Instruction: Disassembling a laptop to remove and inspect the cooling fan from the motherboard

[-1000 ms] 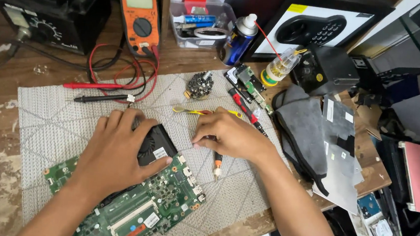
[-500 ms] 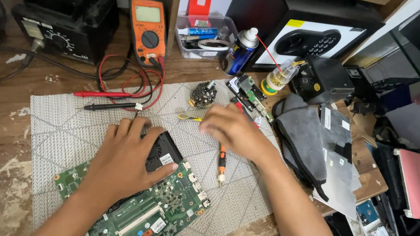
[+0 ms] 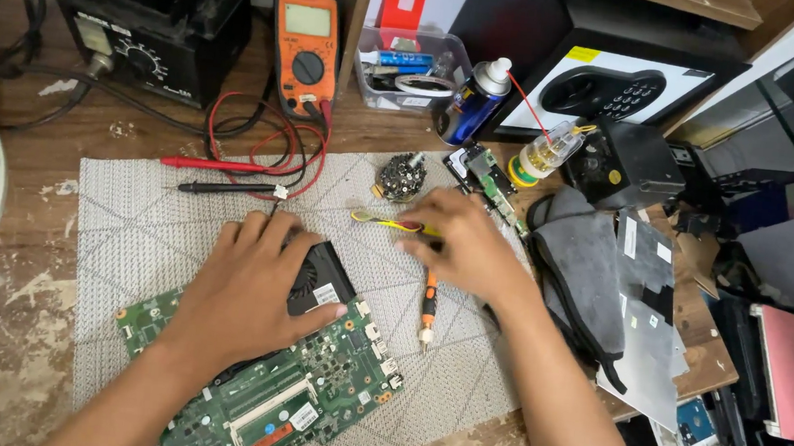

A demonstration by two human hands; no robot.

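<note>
Two bare hands working over a grey woven mat (image 3: 133, 221) on a worn wooden bench. Nearest, lying partly cut off by the bottom edge: a green circuit board (image 3: 308, 395), its upper left corner hidden under the left hand (image 3: 245, 291). Pressing down flat, fingers spread, palm covering most of a black cooling fan (image 3: 325, 279) at the board's top edge; gripping nothing, only bearing on it. Lying loose just right of the board: an orange-and-black screwdriver (image 3: 428, 309), upright on the mat, untouched. Reaching across above it, the right hand (image 3: 466, 247), fingers curled over the end of a yellow-handled tool (image 3: 388, 220); blurred, so impossible to tell whether pinching it or merely resting on it. Sitting just beyond: a small round dark part (image 3: 402, 176), detail too fine to make out. Farther back, trailing red and black probe leads (image 3: 231, 174) from an orange multimeter (image 3: 305, 51). Standing at the rear: a clear plastic box (image 3: 411, 68) holding tubes and a roll of tape, contents jumbled and hard to separate, beside a blue spray can (image 3: 470, 106).
</note>
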